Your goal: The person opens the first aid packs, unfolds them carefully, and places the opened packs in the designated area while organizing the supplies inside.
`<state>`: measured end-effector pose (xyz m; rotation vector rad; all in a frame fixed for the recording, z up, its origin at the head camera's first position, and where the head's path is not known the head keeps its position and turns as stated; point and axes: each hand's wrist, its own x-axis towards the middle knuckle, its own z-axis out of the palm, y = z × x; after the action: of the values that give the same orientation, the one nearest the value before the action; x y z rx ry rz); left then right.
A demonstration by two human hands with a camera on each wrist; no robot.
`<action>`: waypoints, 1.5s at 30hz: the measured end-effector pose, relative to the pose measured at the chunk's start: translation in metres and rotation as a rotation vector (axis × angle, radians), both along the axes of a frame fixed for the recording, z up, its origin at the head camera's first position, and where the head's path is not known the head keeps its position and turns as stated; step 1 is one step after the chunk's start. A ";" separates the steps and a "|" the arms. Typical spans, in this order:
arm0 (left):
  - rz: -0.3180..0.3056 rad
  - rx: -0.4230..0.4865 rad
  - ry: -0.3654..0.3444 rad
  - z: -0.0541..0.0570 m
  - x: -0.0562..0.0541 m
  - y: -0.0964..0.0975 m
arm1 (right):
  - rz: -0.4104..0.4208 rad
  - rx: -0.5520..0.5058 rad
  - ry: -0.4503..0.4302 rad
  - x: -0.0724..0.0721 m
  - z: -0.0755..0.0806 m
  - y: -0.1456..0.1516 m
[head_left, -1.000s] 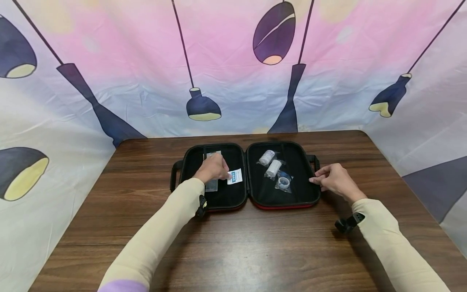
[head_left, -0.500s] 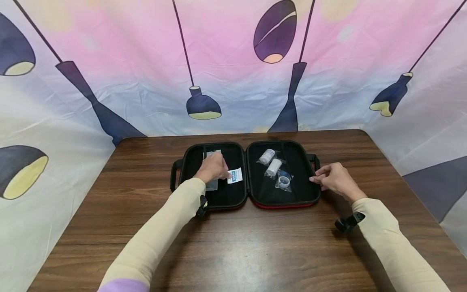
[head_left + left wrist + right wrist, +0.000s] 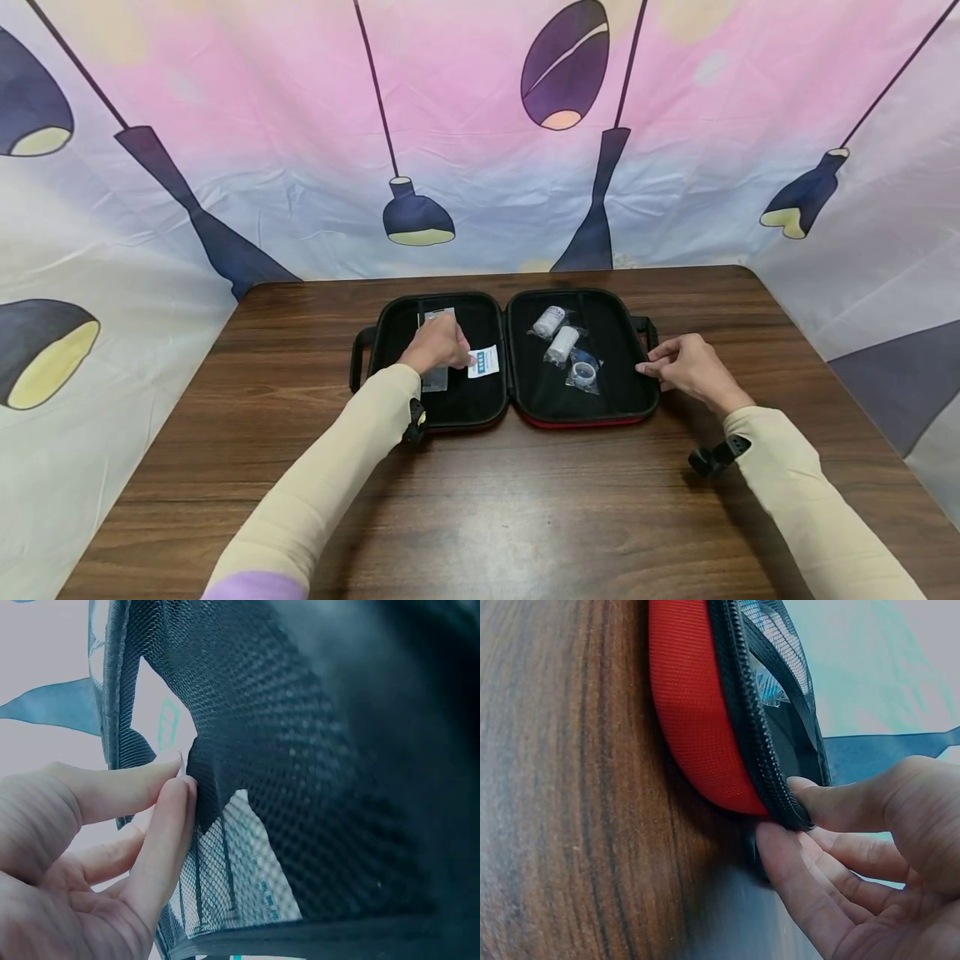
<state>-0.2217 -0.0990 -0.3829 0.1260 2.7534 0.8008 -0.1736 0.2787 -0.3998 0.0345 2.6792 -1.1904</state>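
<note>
A red and black zip case (image 3: 577,423) lies open on the table, its two halves side by side. Over the left half, my left hand (image 3: 437,343) pinches a small white packet (image 3: 483,362) printed in blue. The left wrist view shows the thumb and fingertips on the packet at the opening of a black mesh pocket (image 3: 285,750). Another pale packet (image 3: 251,862) shows through that mesh. My right hand (image 3: 693,371) pinches the right half's outer edge; in the right wrist view, thumb and forefinger hold the zipper rim (image 3: 750,705) above the red side (image 3: 690,727).
Two wrapped white rolls (image 3: 562,345) and a bagged ring-shaped roll (image 3: 582,377) lie in the case's right half. Black handles (image 3: 358,358) stick out at both outer sides. The brown wooden table (image 3: 480,517) ends at a printed cloth backdrop (image 3: 480,125).
</note>
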 end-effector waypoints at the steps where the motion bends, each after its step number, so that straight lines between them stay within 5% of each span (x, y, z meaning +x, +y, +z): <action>1: 0.001 0.006 -0.001 0.000 0.000 0.000 | 0.001 0.000 0.001 0.000 0.000 0.000; 10: -0.002 0.096 -0.010 0.000 0.000 -0.001 | -0.001 -0.005 0.003 0.001 0.001 -0.001; 16: -0.019 0.260 -0.052 0.003 0.004 -0.012 | 0.001 -0.012 0.005 0.002 0.000 -0.001; 27: 0.072 0.476 -0.109 0.023 0.006 -0.035 | -0.001 -0.006 -0.003 0.003 -0.001 0.000; 34: 0.147 0.471 -0.074 0.034 0.021 -0.071 | 0.008 0.010 -0.002 0.001 0.002 0.000; 45: 0.123 0.368 -0.070 0.026 0.057 -0.129 | 0.009 0.028 -0.003 0.002 0.001 0.000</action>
<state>-0.1644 -0.2284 -0.3565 -0.0010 2.5394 1.3125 -0.1715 0.2784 -0.3984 0.0287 2.6903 -1.1491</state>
